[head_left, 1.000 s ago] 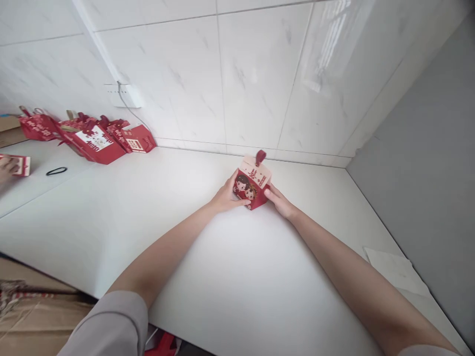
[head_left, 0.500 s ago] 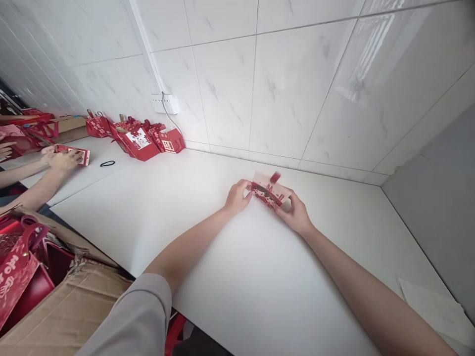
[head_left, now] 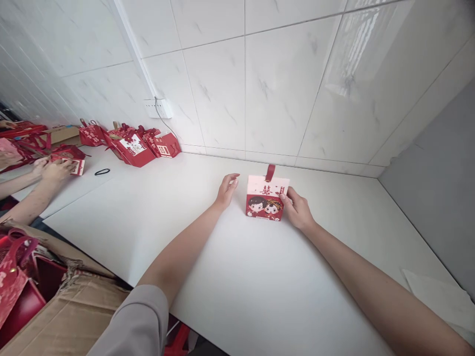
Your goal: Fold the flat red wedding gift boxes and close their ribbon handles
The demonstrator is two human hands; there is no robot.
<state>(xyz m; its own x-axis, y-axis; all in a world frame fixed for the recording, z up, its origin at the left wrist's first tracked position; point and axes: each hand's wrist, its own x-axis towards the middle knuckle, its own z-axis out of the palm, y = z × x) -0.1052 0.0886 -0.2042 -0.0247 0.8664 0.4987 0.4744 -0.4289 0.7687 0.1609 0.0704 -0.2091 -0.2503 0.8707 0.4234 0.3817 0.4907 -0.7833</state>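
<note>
My right hand (head_left: 299,210) is grasping the box (head_left: 260,205), left hand (head_left: 224,194) curving loose. Bags (head_left: 143,157) are crowding left; desk (head_left: 222,277) is meeting grey panel (head_left: 441,188) along its right edge.

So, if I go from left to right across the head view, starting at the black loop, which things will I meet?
Black loop, wall socket, left hand, red-and-pink box with a strap on top, right hand holding the box's side, pale sheet.
</note>
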